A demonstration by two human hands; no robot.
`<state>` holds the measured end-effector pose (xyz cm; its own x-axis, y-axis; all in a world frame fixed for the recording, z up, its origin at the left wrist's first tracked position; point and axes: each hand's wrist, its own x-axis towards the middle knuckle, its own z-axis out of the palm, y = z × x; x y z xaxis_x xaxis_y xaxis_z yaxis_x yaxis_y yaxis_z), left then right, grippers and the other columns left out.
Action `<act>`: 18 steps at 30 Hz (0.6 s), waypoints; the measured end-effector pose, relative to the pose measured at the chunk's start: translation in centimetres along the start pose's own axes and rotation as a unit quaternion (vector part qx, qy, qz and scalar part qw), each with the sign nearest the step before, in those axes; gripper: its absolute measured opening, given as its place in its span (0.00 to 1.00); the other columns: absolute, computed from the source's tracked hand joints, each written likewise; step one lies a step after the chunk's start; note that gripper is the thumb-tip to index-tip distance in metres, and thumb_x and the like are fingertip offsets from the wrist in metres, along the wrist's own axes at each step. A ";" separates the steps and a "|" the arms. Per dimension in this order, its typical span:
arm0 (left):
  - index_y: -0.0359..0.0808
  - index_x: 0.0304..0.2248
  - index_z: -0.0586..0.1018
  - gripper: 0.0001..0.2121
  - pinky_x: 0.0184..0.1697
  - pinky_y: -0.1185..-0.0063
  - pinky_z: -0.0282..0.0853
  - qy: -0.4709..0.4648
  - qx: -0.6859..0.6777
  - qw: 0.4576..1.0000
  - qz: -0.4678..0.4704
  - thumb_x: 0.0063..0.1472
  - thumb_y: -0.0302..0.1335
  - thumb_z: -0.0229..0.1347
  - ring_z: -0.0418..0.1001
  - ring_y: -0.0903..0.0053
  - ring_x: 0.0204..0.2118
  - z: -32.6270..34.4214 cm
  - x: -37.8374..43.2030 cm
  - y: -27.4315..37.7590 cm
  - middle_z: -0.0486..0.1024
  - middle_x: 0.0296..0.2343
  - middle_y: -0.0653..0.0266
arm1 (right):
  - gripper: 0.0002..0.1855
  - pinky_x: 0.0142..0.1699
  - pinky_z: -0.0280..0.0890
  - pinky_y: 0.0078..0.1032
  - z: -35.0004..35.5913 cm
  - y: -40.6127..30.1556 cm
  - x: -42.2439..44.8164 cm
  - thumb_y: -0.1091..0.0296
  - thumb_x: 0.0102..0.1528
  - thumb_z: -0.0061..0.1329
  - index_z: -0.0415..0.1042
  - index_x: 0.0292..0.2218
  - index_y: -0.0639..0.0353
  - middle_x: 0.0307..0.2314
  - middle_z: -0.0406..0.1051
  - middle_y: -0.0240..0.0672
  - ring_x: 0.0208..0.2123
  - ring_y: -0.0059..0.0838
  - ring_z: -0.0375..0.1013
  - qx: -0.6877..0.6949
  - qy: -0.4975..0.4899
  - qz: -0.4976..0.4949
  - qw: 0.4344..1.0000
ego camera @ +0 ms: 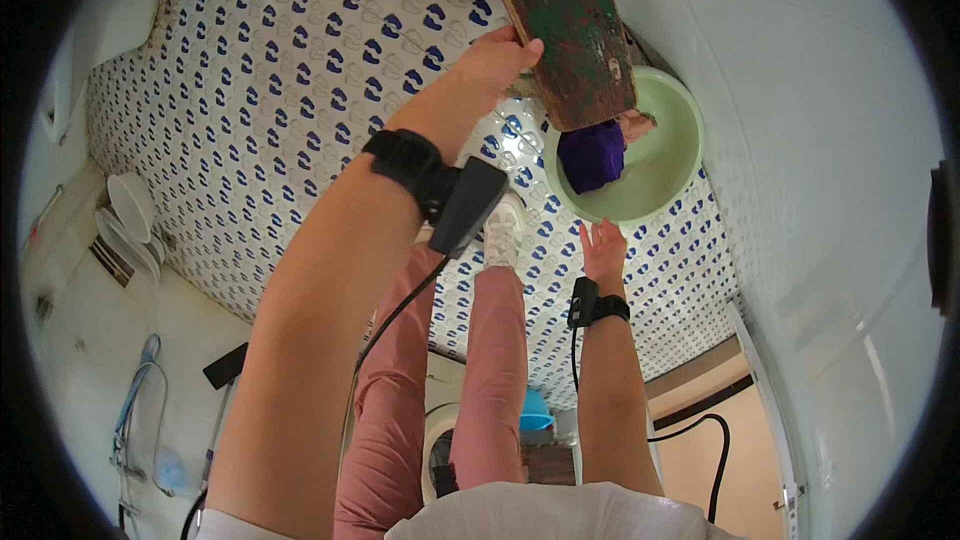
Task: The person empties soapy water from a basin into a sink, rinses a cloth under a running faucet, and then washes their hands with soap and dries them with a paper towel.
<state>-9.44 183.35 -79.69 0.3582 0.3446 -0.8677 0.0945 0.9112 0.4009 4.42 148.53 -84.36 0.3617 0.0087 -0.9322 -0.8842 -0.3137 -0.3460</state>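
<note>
A worn wooden bench (577,30) with flaking green paint stands at the upper right, its near end overhanging a pale green plastic basin (664,165). My left hand (499,60) grips the bench's left edge, thumb on top. Inside the basin lie a folded purple cloth (592,157) and a pinkish-orange cloth (636,126), both partly under the bench end. My right hand (604,247) is at the basin's near rim, fingers apart and holding nothing; whether the fingertips touch the rim is unclear. Each wrist wears a black strap with a device and a cable.
The floor (337,97) has a blue footprint pattern. A white wall curves along the right, with a doorway (712,442) at lower right. White basins (131,217) lean at the left wall. A blue basin (535,411) and a front-loading washing machine (442,420) are behind my legs.
</note>
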 end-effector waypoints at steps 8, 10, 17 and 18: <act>0.38 0.49 0.65 0.15 0.47 0.63 0.66 0.008 -0.068 0.994 0.087 0.62 0.24 0.45 0.68 0.67 0.45 1.0 0.7 -0.1 0.69 0.43 0.61 | 0.13 0.47 0.69 0.34 -1.2 1.2 2.6 0.72 0.54 0.42 0.62 0.41 0.66 0.39 0.63 0.41 0.46 0.37 0.64 -0.091 -0.070 0.064 0.991; 0.38 0.50 0.63 0.17 0.49 0.66 0.65 -0.027 -0.079 0.992 0.089 0.62 0.27 0.45 0.66 0.67 0.47 0.1 1.3 0.1 0.66 0.46 0.61 | 0.13 0.47 0.70 0.34 -0.8 1.0 2.3 0.72 0.55 0.41 0.61 0.42 0.67 0.39 0.63 0.41 0.46 0.38 0.64 -0.104 -0.116 0.060 0.986; 0.38 0.54 0.60 0.27 0.49 0.68 0.64 0.053 0.210 0.974 0.060 0.59 0.40 0.50 0.67 0.65 0.47 -1.0 1.0 0.5 0.66 0.47 0.56 | 0.20 0.51 0.65 0.34 4.7 1.1 -3.1 0.68 0.56 0.38 0.58 0.47 0.73 0.46 0.61 0.50 0.50 0.41 0.63 -0.251 -0.072 0.083 0.962; 0.37 0.55 0.59 0.29 0.49 0.68 0.64 0.085 0.277 0.955 0.064 0.58 0.42 0.51 0.67 0.63 0.48 -1.1 0.3 1.7 0.68 0.46 0.53 | 0.22 0.49 0.66 0.33 5.6 1.0 -4.0 0.67 0.56 0.40 0.58 0.49 0.72 0.45 0.63 0.50 0.48 0.40 0.65 -0.256 -0.075 0.078 0.961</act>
<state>-10.14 185.22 -79.62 0.2482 0.5199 -0.8174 0.5532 0.6166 0.5602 0.49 153.53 -81.60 0.1555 0.0474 -0.9867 -0.6493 -0.7479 -0.1383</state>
